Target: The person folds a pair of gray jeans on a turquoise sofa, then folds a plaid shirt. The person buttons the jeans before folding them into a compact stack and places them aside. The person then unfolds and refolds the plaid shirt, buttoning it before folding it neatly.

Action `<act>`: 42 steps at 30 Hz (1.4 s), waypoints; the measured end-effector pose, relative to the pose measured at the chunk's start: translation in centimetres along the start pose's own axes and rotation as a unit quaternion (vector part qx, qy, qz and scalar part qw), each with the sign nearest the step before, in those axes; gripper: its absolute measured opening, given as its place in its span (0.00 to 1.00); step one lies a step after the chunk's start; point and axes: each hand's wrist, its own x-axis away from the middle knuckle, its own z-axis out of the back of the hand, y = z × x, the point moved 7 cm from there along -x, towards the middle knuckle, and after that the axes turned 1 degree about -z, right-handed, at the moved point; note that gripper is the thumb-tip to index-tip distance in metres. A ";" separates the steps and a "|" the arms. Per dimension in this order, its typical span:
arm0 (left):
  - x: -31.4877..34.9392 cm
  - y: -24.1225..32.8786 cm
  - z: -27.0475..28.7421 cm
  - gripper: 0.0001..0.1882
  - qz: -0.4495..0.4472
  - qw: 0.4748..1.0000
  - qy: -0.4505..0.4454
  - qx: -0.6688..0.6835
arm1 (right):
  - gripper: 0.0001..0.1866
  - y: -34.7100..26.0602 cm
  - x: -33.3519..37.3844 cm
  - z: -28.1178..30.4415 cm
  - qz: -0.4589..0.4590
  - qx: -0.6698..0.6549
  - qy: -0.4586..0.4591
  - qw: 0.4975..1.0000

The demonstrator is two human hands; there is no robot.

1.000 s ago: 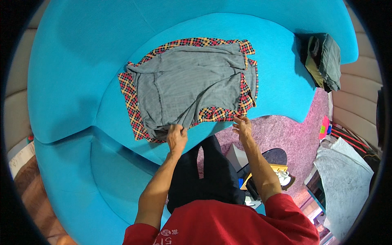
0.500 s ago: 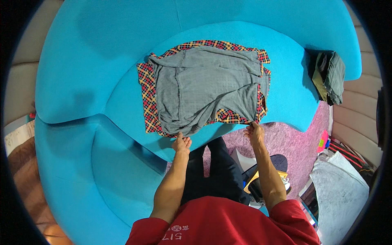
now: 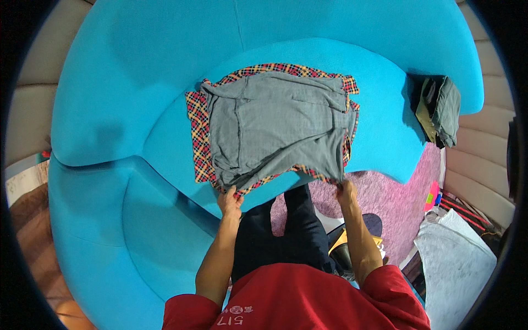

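Observation:
A plaid garment [image 3: 280, 121], probably a shirt, lies spread on the blue sofa seat [image 3: 379, 143]. Its grey inner side faces up, and red, yellow and black checks show along its borders. My left hand [image 3: 230, 202] pinches the near left corner. At the near right corner, my right hand [image 3: 346, 193] grips the edge. Between the two hands the near edge is lifted and drawn toward me, with slanting folds running up from it. Fingertips of both hands are partly hidden by the cloth.
A dark green folded cloth item [image 3: 444, 113] rests at the sofa's right end. Pink carpet [image 3: 393, 209] lies below. A grey-white sheet [image 3: 456, 258] drapes over things at lower right. Beside my right forearm is a yellow item [image 3: 340, 242] among dark objects.
Both hands have pulled the garment's near edge closer to me. My left hand has shifted left and down. More plaid now shows along that edge, and the grey cloth is stretched flatter.

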 end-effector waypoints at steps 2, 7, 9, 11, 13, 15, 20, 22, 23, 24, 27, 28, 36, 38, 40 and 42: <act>1.2 0.9 0.9 0.16 -0.015 0.999 0.029 0.016 | 0.11 0.3 1.8 2.7 -0.020 -0.009 0.021 1.000; 4.4 5.2 -3.0 0.13 -0.061 0.997 0.010 0.040 | 0.08 -4.2 3.7 7.3 -0.015 -0.116 -0.026 0.993; 5.1 7.3 -6.9 0.12 -0.093 0.994 -0.023 0.056 | 0.07 -8.6 4.3 5.5 0.042 -0.140 -0.029 0.989; 4.5 8.9 -11.4 0.13 -0.098 0.992 -0.009 0.076 | 0.05 -13.6 4.2 2.4 0.077 -0.149 -0.059 0.984; 2.6 10.3 -15.2 0.13 -0.106 0.991 -0.004 0.083 | 0.08 -16.9 0.5 0.6 0.109 -0.183 -0.063 0.975; 0.0 11.8 -17.6 0.12 -0.111 0.991 0.018 0.073 | 0.06 -20.3 -1.7 -3.4 0.115 -0.199 -0.139 0.963; -1.2 13.2 -22.4 0.18 -0.163 0.980 0.006 -0.115 | 0.19 -22.7 -4.8 -10.5 0.107 -0.065 -0.142 0.982; -0.7 12.8 -22.9 0.15 -0.167 0.959 -0.016 -0.227 | 0.24 -21.7 -5.9 -10.8 0.114 0.001 -0.138 0.984; 0.4 12.2 -23.0 0.23 -0.166 0.955 -0.030 -0.244 | 0.23 -20.9 -6.0 -10.4 0.106 0.032 -0.087 0.990; 0.5 11.7 -22.4 0.21 -0.157 0.952 -0.021 -0.263 | 0.19 -19.8 -6.5 -10.3 0.106 0.023 -0.084 0.991; -0.3 10.0 -20.8 0.18 -0.177 0.943 -0.005 -0.281 | 0.06 -18.4 -6.5 -10.3 0.110 0.047 -0.070 0.990; -1.0 9.8 -20.1 0.17 -0.192 0.938 0.016 -0.287 | 0.05 -18.7 -5.9 -10.7 0.123 0.050 -0.061 0.989; -2.0 11.7 -23.3 0.15 -0.219 0.936 0.000 -0.275 | 0.19 -24.5 -8.3 -15.3 0.319 0.141 -0.097 0.932; -2.5 12.1 -24.8 0.16 -0.227 0.929 0.015 -0.291 | 0.21 -25.2 -8.8 -16.7 0.269 0.166 -0.094 0.944; -3.4 12.2 -26.0 0.16 -0.204 0.933 0.019 -0.295 | 0.19 -25.3 -10.0 -17.3 0.229 0.185 -0.132 0.947; -4.4 12.8 -26.8 0.16 -0.255 0.900 0.047 -0.350 | 0.09 -24.9 -11.5 -17.4 0.221 0.159 -0.135 0.953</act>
